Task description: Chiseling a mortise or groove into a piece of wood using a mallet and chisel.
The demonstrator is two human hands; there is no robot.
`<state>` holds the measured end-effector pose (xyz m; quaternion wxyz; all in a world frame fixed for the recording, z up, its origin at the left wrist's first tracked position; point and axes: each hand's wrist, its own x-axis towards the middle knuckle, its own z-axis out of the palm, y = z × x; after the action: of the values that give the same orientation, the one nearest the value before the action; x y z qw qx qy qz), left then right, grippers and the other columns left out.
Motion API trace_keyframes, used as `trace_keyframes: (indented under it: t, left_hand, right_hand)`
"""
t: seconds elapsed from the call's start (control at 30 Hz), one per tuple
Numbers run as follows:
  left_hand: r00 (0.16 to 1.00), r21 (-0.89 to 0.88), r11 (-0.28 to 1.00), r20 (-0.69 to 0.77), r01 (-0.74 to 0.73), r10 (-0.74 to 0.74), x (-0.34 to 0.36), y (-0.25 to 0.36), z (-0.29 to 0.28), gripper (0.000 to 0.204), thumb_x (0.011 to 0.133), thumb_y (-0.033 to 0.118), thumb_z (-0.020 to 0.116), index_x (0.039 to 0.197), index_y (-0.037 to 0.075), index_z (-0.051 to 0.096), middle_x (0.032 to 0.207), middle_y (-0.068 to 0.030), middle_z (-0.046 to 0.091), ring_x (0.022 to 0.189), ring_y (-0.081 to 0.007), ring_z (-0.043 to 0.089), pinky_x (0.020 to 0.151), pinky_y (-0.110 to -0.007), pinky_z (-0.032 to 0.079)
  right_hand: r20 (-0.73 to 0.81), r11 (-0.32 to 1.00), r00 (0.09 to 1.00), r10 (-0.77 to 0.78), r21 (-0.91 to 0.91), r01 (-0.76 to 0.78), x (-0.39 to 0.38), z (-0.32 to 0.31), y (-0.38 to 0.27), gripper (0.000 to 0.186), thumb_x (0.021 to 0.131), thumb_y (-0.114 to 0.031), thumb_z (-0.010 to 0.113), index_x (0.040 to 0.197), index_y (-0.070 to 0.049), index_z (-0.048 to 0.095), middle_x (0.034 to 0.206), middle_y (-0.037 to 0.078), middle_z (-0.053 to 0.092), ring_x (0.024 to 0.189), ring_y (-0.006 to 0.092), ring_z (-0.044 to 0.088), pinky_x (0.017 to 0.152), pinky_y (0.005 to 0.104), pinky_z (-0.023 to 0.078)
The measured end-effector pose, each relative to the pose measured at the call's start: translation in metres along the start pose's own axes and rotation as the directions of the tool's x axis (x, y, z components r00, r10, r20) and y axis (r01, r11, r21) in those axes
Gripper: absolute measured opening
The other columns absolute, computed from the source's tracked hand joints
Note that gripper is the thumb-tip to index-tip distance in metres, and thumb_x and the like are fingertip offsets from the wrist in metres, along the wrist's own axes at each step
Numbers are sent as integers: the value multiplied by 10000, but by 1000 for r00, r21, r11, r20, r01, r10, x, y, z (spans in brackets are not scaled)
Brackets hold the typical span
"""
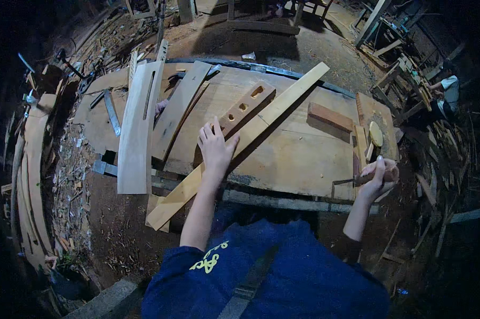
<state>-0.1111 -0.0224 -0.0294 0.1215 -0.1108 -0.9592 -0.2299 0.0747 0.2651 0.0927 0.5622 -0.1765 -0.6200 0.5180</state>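
My left hand (215, 150) lies across a reddish-brown wooden block (258, 100) with several holes cut in its upper face. The fingers reach over the block's left side and the thumb is on its right, holding it. Alongside runs a long pale wooden strip (282, 102), slanting across the bench and past its near edge under my left wrist. My right hand (377, 182) is closed around a tool with a rounded wooden body (390, 171) at the bench's right end. A thin, dark, bent metal part (344, 182) points left from it. My fingers partly hide this tool.
Several boards, including a wide pale plank (133, 133), lie on the bench's left side. A reddish wooden block (330, 117) and a pale oval piece (376, 134) rest at the right. Wood scraps cover the ground. Another person (448, 90) is at the far right.
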Motion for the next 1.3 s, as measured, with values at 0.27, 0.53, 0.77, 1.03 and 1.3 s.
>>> trace_keyframes:
  t: [0.27, 0.53, 0.77, 1.03, 1.3]
  left_hand:
    - [995, 341, 937, -41, -72, 92, -46, 14, 5, 868, 896, 614, 468, 1473, -4, 272, 1511, -232, 280, 1398, -314, 289, 1102, -488, 278]
    - [967, 171, 985, -249, -9, 52, -51, 17, 11, 876, 835, 581, 593, 1356, -99, 408, 1309, -235, 524, 1186, -324, 516, 1016, -399, 397]
    - [922, 102, 994, -382, -31, 68, -56, 12, 15, 709, 837, 515, 638, 1293, -18, 533, 1076, -184, 645, 1007, -316, 611, 888, -396, 474]
    - [893, 78, 996, -444, -42, 72, -56, 16, 16, 317, 893, 262, 578, 1089, 21, 643, 989, -150, 667, 952, -310, 626, 860, -396, 487]
    - [891, 131, 991, -448, -16, 74, -53, 14, 19, 440, 840, 191, 632, 1239, 18, 560, 1212, -180, 583, 1148, -340, 534, 990, -398, 413]
  right_hand:
    - [-2, 998, 999, 55, 15, -55, 16, 3, 11, 229, 872, -127, 651, 713, -70, 496, 519, 1, 453, 407, 89, 433, 421, 250, 362]
    - [-54, 995, 996, 70, 75, -65, 27, -8, 13, 213, 868, -131, 649, 743, -64, 490, 531, 8, 444, 399, 98, 405, 404, 254, 351]
    - [25, 975, 997, 78, 208, -82, 25, -41, 17, 194, 921, -125, 552, 766, -53, 461, 544, 17, 423, 406, 101, 380, 399, 245, 339]
    - [-47, 960, 999, -15, 278, 28, -7, -77, 8, 199, 936, -122, 449, 774, -37, 371, 505, 50, 387, 383, 131, 362, 407, 267, 374]
    - [30, 933, 999, 15, 360, -25, -2, -75, 8, 205, 904, -148, 485, 786, -51, 348, 513, 60, 397, 401, 151, 391, 434, 272, 378]
